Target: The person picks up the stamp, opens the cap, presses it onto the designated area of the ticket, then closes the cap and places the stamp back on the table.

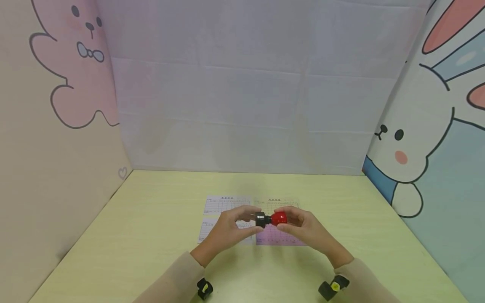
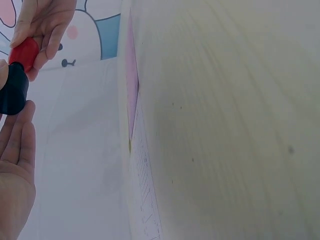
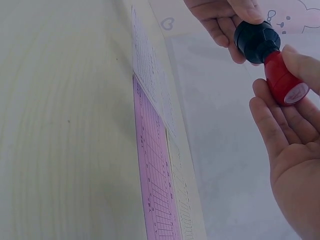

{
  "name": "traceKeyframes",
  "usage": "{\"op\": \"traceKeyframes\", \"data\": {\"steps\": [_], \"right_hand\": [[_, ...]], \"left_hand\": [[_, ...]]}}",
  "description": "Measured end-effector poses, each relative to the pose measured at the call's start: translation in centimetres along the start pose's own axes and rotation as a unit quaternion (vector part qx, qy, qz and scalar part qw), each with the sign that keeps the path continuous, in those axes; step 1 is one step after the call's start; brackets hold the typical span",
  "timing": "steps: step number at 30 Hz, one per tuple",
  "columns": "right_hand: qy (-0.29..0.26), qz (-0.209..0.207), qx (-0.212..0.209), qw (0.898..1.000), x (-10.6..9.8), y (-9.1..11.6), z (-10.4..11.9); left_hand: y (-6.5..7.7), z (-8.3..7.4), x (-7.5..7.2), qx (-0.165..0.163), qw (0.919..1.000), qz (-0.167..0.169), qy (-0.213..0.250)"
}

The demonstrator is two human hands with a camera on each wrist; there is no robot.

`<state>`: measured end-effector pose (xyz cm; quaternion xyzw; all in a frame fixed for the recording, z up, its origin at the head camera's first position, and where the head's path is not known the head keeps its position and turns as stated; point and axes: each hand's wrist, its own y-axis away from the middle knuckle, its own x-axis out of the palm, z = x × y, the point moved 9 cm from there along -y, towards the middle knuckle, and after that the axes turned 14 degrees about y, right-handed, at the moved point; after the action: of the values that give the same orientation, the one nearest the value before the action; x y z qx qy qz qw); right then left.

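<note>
Red-and-black object [image 1: 273, 219] is gripped by fingers of left hand [image 1: 227, 229] and right hand [image 1: 310, 229] | printed sheets [image 1: 276, 237] are spread between side edges of yellow table [image 1: 151, 219] | side walls [image 1: 447, 185] are cartoon-decorated

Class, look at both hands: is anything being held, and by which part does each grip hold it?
One red-and-black object: the left grip pinches its black end, the right grip its red end.

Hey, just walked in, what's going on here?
A person holds a small black-and-red object above a pale yellow table. The left hand pinches its round black end; the right hand pinches its glossy red end. On the table lie two white printed paper forms, a pale yellow one and a pink one.
</note>
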<state>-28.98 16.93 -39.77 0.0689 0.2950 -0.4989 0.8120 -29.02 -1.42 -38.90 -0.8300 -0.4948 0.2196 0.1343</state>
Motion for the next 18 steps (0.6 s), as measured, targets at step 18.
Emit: {"op": "traceKeyframes", "data": {"steps": [18], "right_hand": [[0.019, -0.016, 0.029, 0.999, -1.4, 0.6, -0.9]], "left_hand": [[0.3, 0.7, -1.7, -0.021, 0.9995, -0.024, 0.008]]}}
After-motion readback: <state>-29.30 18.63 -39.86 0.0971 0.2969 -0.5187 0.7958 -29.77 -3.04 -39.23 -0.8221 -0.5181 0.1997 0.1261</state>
